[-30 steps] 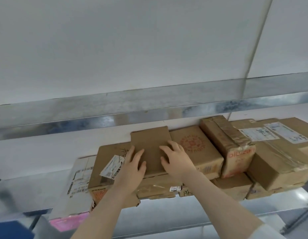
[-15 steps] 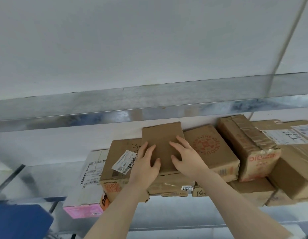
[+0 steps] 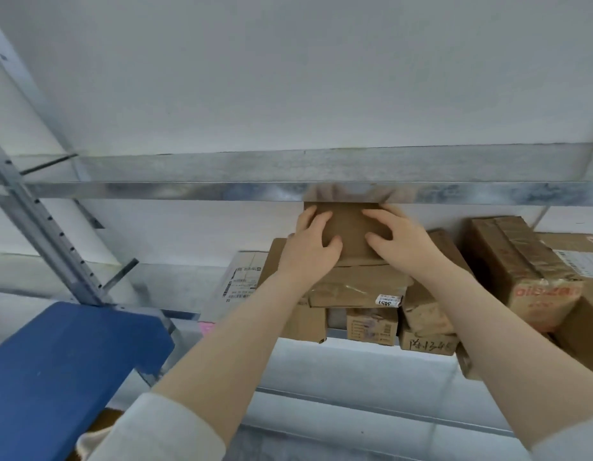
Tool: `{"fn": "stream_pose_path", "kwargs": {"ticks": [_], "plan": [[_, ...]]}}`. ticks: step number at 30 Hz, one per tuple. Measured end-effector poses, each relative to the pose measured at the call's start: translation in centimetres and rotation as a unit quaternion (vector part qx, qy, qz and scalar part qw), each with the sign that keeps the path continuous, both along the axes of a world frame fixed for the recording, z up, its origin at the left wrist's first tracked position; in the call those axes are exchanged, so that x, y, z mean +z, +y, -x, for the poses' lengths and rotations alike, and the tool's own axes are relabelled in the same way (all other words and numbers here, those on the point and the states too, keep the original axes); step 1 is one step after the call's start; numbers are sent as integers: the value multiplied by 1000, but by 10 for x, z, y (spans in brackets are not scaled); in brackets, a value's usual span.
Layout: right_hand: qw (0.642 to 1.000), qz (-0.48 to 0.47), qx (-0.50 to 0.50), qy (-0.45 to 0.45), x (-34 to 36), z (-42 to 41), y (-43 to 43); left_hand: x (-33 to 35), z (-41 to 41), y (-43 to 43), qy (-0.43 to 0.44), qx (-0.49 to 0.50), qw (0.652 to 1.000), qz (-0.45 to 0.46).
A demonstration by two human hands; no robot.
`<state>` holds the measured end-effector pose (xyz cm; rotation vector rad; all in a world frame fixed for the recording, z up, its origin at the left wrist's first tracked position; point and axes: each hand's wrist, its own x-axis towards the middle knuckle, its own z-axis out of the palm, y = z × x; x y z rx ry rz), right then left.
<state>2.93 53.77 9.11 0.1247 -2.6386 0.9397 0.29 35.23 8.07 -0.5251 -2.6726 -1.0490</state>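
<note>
A flat brown cardboard parcel (image 3: 350, 231) lies on top of a stack of parcels on a metal shelf, its far edge right under the upper shelf beam (image 3: 188, 191). My left hand (image 3: 308, 247) rests flat on its left part, fingers spread. My right hand (image 3: 401, 244) presses on its right part, fingers also straight and spread. Under it sits a wider taped box (image 3: 355, 284) with a small white sticker on its front.
More cardboard boxes crowd the shelf: a tall one with red print (image 3: 521, 267) at the right, small ones (image 3: 371, 326) below, a white labelled parcel (image 3: 241, 277) at the left. A perforated steel upright (image 3: 45, 234) and a blue panel (image 3: 62, 367) stand at the left.
Both hands have slid the flat parcel further back on the stack, up to the beam. The view has swung left, bringing the upright and blue panel into sight.
</note>
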Motion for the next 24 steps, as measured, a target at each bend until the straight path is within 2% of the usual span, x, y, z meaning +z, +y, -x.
{"fn": "stream_pose_path", "kwargs": {"ticks": [5,9,13,19,24], "plan": [[998,5,61,-28,11,5,-51,16,-11,-56,-17,44,998,32],[990,5,139,-31,8,15,-128,14,-37,-132,-17,131,991,32],[970,-9,242,-28,4,22,-247,10,-74,-236,-35,224,974,19],[921,-16,388,-32,-13,3,-453,-4,-143,-411,-58,373,926,8],[885,-30,463,-38,-24,-15,-597,-19,-185,-534,-59,451,890,13]]}}
